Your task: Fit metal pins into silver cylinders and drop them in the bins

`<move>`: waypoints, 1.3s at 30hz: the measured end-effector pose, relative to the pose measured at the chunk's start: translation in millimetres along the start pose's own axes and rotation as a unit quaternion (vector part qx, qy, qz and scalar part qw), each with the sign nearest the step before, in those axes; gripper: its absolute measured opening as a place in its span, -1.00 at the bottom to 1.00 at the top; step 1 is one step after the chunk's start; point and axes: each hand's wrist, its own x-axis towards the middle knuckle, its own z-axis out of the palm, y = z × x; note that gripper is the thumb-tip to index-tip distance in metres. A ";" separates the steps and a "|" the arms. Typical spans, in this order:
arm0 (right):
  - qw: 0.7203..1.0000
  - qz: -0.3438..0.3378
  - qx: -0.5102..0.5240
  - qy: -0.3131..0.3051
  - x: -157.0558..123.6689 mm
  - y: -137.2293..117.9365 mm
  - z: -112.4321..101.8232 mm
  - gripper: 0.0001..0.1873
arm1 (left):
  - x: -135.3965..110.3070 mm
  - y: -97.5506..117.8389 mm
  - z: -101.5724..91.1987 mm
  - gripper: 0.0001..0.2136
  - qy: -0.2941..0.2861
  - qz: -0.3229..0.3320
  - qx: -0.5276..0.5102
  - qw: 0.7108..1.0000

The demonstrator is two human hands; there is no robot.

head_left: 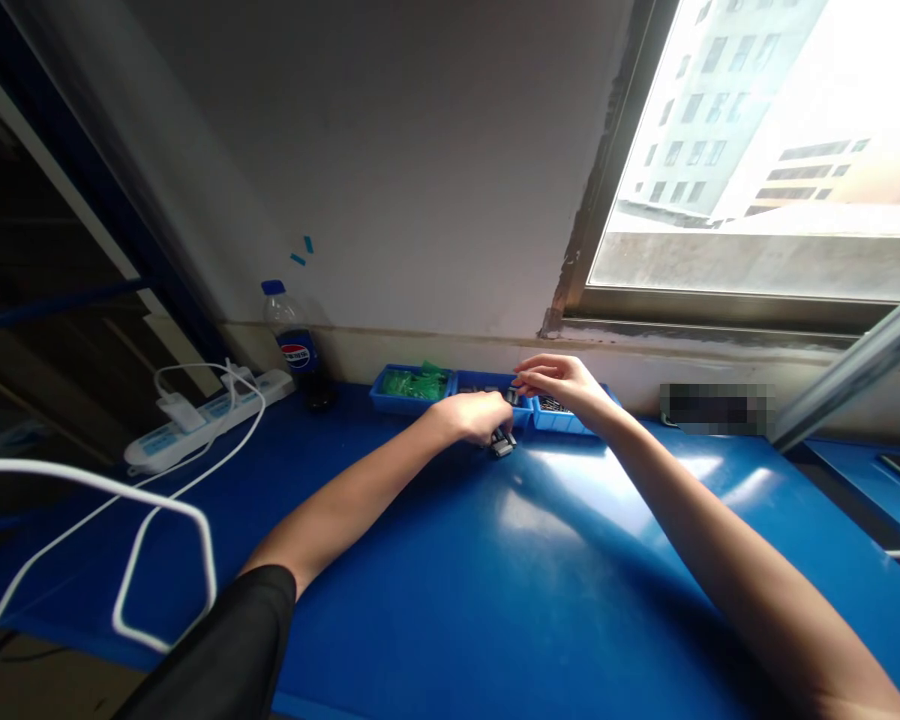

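Note:
My left hand [476, 416] is curled, palm down, at the front of the middle blue bin [522, 414]. Small dark grey, shiny pieces [503, 447] show under its fingertips, low against the table; whether the fingers grip all of them is hard to see. Over the middle and right bins, my right hand [559, 378] has thumb and fingertips drawn together in a pinch. What lies between them is too small to make out. The right blue bin [566, 421] contains many thin metal pieces. In the left blue bin [401, 404] are green plastic pieces [418, 382].
A cola bottle [297, 345] stands left of the bins. Beside it lies a white power strip [166, 442] with chargers, and white cables [187, 508] loop over the left side. A dark, blurred-out object [709, 408] sits at the wall. A metal pole [851, 375] slants on the right.

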 end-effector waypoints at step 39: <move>0.998 0.037 0.039 0.024 -29.9 5.5 -14.9 -0.63 | -20.4 -15.5 1.9 -0.90 0.119 0.038 -0.128 0.984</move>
